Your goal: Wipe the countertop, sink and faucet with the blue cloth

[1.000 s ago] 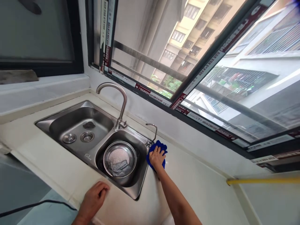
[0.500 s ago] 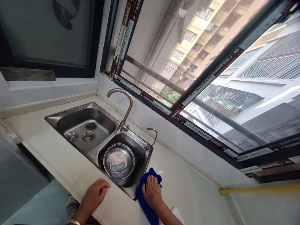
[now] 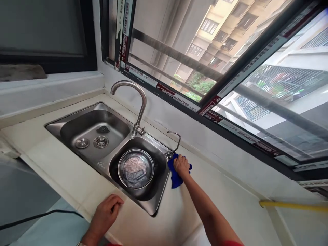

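Cloth point(image 3: 176, 180), one, deep blue, bunched: on the countertop point(image 3: 217, 191) at the far right corner of the sink point(image 3: 151, 205), just beside the base of the small tap point(image 3: 178, 140); whether it touches that base cannot be told. Right hand point(image 3: 181, 165): laid over the cloth's upper part, fingers bent and closed on the fabric, the lower part hanging out flat toward the near side. Left hand point(image 3: 106, 212): at the counter's front edge, fingers curled in together, nothing visible in the grip. Degree of completion, by judgement: work with the cloth appears in hand, but no finished portion can be marked off; the counter is pale and evenly lit over most of its span, with no distinct line between treated and untreated surface, so what remains cannot be measured. Sink, stainless, two bowls. Right bowl: one round metal vessel point(image 3: 133, 162) with a perforated base, holding a grey crumpled item point(image 3: 135, 176), unidentified. Left bowl: drain point(image 3: 100, 142), loose metal strainer point(image 3: 82, 143), small dark object point(image 3: 103, 129); all apart from the cloth. Tall faucet point(image 3: 144, 102), arched, behind the divider. Outermost: window frame point(image 3: 179, 100) with printed tape along it, yellow pipe point(image 3: 294, 206) at far right, black cable point(image 3: 38, 216) at lower left.
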`<state>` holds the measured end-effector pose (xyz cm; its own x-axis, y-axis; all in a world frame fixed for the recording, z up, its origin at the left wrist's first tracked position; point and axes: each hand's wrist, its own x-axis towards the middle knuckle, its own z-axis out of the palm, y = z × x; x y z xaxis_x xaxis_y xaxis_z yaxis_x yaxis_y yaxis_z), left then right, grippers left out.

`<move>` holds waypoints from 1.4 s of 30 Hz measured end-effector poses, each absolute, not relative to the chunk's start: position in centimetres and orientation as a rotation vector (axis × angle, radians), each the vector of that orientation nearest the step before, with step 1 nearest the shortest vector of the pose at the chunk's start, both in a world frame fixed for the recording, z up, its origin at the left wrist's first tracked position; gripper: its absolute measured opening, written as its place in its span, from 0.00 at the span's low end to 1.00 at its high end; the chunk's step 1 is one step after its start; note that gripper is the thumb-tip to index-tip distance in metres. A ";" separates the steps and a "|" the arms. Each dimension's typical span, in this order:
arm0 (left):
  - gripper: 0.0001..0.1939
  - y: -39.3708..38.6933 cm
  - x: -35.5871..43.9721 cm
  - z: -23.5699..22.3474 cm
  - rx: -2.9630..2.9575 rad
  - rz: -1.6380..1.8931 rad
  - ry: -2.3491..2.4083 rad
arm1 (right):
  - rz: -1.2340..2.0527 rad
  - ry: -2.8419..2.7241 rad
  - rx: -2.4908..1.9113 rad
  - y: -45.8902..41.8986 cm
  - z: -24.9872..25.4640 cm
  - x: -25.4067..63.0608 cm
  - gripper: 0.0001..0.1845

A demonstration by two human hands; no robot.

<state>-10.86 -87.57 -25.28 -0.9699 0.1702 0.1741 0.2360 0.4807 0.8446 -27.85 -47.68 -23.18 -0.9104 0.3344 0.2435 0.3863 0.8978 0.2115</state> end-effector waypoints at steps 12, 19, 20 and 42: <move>0.13 -87.4 -11.1 -24.8 -0.388 -1.452 -2.638 | -0.358 -2.820 -0.638 -44.9 -23.8 -31.5 0.19; 0.13 -87.4 -11.4 -25.5 -0.411 -1.455 -2.590 | -0.461 -2.809 -0.441 -48.5 -24.1 -25.5 0.14; 0.13 -87.4 -11.4 -25.5 -0.407 -1.459 -2.586 | -0.469 -2.814 -0.421 -49.1 -24.1 -24.6 0.13; 0.14 -87.3 -10.9 -26.0 -0.427 -1.555 -2.525 | -0.334 -2.925 0.139 -55.3 -24.2 -11.8 0.03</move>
<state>-10.95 -87.35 -25.99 -0.9491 0.1634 0.2693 0.3140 0.4236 0.8497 -11.78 -55.30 -24.25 -0.9768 -0.1143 0.1808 -0.0707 0.9702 0.2316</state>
